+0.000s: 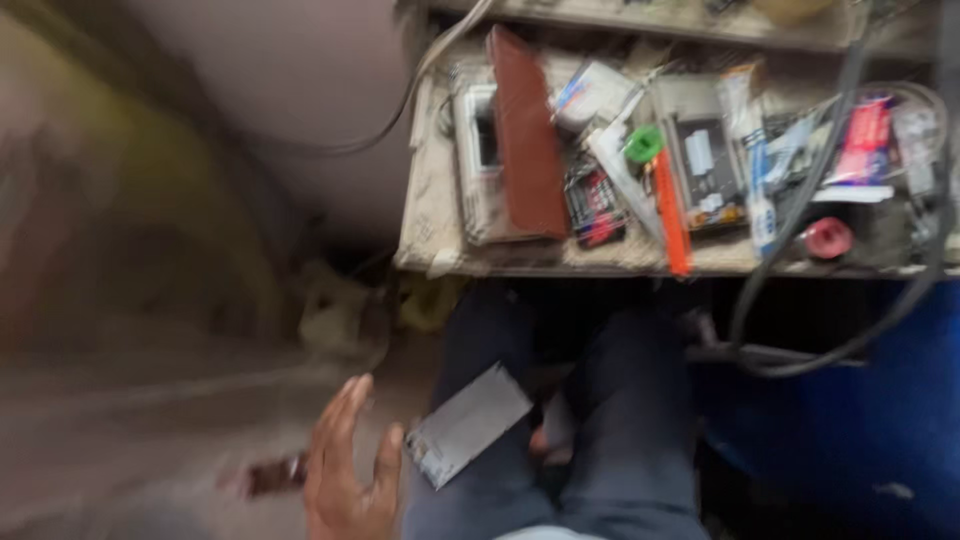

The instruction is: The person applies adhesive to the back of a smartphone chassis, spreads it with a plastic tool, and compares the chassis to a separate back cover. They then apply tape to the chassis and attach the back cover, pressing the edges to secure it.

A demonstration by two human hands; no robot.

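Note:
My left hand point(345, 470) is at the bottom left, beside my left thigh, fingers spread and nothing in it. Its thumb is right next to the corner of a flat grey rectangular panel point(467, 423) that lies tilted on my lap, on dark trousers point(620, 430). The blur hides whether the thumb touches the panel. My right hand is out of view.
A cluttered, dusty workbench point(430, 210) fills the top. On it are a brown flat case point(525, 130), a green cap point(643, 143), an orange tool point(672, 210), a red round cap point(828, 238) and small packets. Black cables point(800, 330) hang off its front over a blue surface point(850, 420).

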